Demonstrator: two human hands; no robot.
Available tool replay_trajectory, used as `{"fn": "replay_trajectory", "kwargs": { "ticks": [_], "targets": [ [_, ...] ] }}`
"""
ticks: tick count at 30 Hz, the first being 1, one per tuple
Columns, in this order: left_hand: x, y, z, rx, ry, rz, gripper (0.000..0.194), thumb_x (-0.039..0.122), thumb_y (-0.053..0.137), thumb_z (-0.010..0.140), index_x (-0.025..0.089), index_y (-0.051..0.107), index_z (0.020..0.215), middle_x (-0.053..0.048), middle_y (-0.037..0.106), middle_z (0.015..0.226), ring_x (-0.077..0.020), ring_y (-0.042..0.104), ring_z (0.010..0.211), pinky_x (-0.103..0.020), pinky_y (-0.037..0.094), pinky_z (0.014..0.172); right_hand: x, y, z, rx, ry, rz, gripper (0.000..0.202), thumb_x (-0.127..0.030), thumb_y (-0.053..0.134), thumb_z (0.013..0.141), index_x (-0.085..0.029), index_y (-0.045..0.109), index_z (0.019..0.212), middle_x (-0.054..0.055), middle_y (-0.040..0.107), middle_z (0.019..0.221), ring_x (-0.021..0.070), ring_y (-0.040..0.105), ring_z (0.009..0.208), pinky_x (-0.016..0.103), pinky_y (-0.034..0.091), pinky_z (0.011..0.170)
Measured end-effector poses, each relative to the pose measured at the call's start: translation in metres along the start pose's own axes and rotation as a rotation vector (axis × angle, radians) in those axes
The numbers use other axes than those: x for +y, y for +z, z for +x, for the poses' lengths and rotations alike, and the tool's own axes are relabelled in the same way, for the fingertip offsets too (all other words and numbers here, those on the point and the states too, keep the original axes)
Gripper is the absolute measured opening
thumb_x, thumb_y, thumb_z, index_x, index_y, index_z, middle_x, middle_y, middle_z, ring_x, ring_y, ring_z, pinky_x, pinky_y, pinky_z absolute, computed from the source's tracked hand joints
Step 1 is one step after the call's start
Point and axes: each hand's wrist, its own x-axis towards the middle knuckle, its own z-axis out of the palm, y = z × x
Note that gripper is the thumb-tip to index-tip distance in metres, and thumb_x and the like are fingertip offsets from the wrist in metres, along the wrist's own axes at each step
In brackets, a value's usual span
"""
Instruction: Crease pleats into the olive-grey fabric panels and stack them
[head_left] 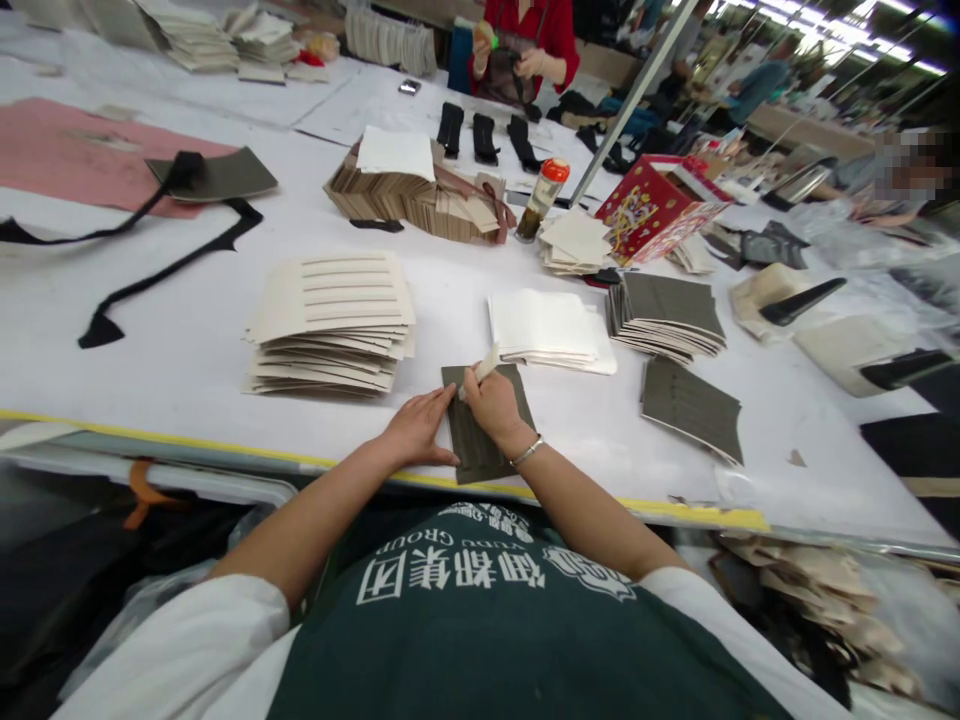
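Observation:
A dark grey-green panel (469, 445) with faint lengthwise lines lies flat at the table's front edge. My left hand (420, 430) rests along its left side, fingers stretched out and thumb apart. Over the panel's upper part, my right hand (495, 405) is closed round a pale flat stick (487, 362), whose upper end sticks out above the fist. The stick's lower end is mostly hidden by the fingers. Just beyond the panel lies a pile of white sheets (547, 325). To the left stands a stack of cream slotted panels (337, 300).
Dark panels (675, 310) are stacked on the right, with another small pile (694, 405) nearer. Further back stand brown card pieces (405, 195), a jar with an orange lid (544, 200) and a red box (652, 205). Black straps (165, 265) lie left. A person in red (529, 50) works opposite.

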Motion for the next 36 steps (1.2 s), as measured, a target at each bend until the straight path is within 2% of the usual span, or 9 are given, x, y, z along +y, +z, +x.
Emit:
{"fn": "replay_trajectory", "kwargs": {
  "ticks": [2, 7, 13, 17, 21, 24, 27, 32, 36],
  "targets": [
    [0.001, 0.001, -0.001, 0.015, -0.016, -0.007, 0.113, 0.051, 0.074, 0.05, 0.011, 0.018, 0.139, -0.019, 0.032, 0.141, -0.0281, 0.03, 0.13, -0.039, 0.026, 0.106, -0.001, -0.004, -0.013, -0.041, 0.011, 0.003, 0.029, -0.029, 0.037, 0.088, -0.013, 0.062, 0.087, 0.008, 0.067, 0.073, 0.0168, 0.063, 0.072, 0.024, 0.044, 0.069],
    [-0.006, -0.003, -0.001, -0.005, 0.034, -0.106, 0.101, 0.041, 0.07, 0.058, 0.015, 0.018, 0.14, -0.015, 0.027, 0.144, -0.028, 0.028, 0.132, -0.041, 0.026, 0.107, 0.003, -0.023, -0.049, -0.473, 0.05, 0.24, 0.028, -0.031, 0.04, 0.087, -0.017, 0.062, 0.078, 0.0, 0.062, 0.053, 0.0122, 0.06, 0.051, 0.02, 0.043, 0.053],
    [-0.014, -0.005, 0.01, 0.024, -0.076, -0.248, 0.086, 0.005, 0.04, 0.067, 0.012, -0.001, 0.142, -0.008, 0.047, 0.133, -0.0153, 0.041, 0.124, -0.034, 0.033, 0.104, -0.014, 0.001, 0.005, -0.054, -0.004, 0.073, 0.031, -0.03, 0.037, 0.089, -0.013, 0.062, 0.082, 0.008, 0.067, 0.071, 0.0152, 0.063, 0.072, 0.021, 0.043, 0.07],
    [-0.008, 0.0, 0.013, 0.114, -0.099, -0.165, 0.083, 0.002, 0.037, 0.067, 0.011, 0.003, 0.142, -0.006, 0.05, 0.131, -0.0156, 0.041, 0.124, -0.035, 0.034, 0.104, -0.007, 0.002, -0.038, -0.117, -0.03, 0.062, 0.03, -0.029, 0.036, 0.089, -0.014, 0.061, 0.083, 0.008, 0.066, 0.074, 0.0154, 0.063, 0.072, 0.022, 0.043, 0.069],
    [-0.002, -0.001, 0.011, 0.125, -0.098, -0.085, 0.067, 0.017, 0.039, 0.079, 0.013, 0.013, 0.141, -0.007, 0.05, 0.131, -0.0203, 0.041, 0.124, -0.038, 0.033, 0.103, 0.028, -0.023, -0.112, -0.297, 0.012, 0.329, 0.028, -0.033, 0.037, 0.088, -0.018, 0.058, 0.077, 0.002, 0.064, 0.064, 0.0119, 0.06, 0.058, 0.021, 0.045, 0.061],
    [0.007, 0.001, 0.005, 0.089, -0.049, 0.022, 0.074, 0.048, 0.049, 0.079, 0.015, 0.021, 0.139, -0.01, 0.039, 0.139, -0.0262, 0.033, 0.129, -0.042, 0.03, 0.104, 0.061, -0.044, -0.132, -0.066, 0.215, 0.441, 0.028, -0.038, 0.036, 0.089, -0.019, 0.055, 0.084, -0.002, 0.059, 0.053, 0.0124, 0.058, 0.053, 0.023, 0.046, 0.06],
    [0.023, 0.008, -0.001, 0.015, 0.017, 0.157, 0.087, 0.061, 0.058, 0.067, 0.018, 0.028, 0.137, -0.011, 0.026, 0.146, -0.0302, 0.02, 0.134, -0.047, 0.019, 0.107, 0.083, -0.052, -0.117, 0.125, 0.291, 0.394, 0.03, -0.041, 0.035, 0.089, -0.017, 0.054, 0.088, 0.0, 0.06, 0.054, 0.0131, 0.06, 0.054, 0.022, 0.046, 0.06],
    [0.039, 0.018, -0.005, -0.037, -0.026, 0.263, 0.089, 0.061, 0.061, 0.064, 0.019, 0.03, 0.136, -0.011, 0.024, 0.146, -0.0298, 0.019, 0.134, -0.051, 0.012, 0.108, 0.079, -0.039, -0.064, 0.042, 0.16, 0.139, 0.031, -0.036, 0.035, 0.089, -0.015, 0.058, 0.093, 0.003, 0.064, 0.062, 0.0147, 0.063, 0.062, 0.022, 0.043, 0.063],
    [0.037, 0.016, -0.007, -0.015, -0.027, 0.269, 0.089, 0.062, 0.062, 0.063, 0.019, 0.033, 0.135, -0.01, 0.028, 0.145, -0.0303, 0.023, 0.133, -0.05, 0.016, 0.108, 0.072, -0.041, -0.063, -0.064, 0.122, -0.014, 0.031, -0.033, 0.037, 0.088, -0.015, 0.061, 0.08, 0.009, 0.067, 0.073, 0.0183, 0.064, 0.071, 0.024, 0.042, 0.064]
  ]
}}
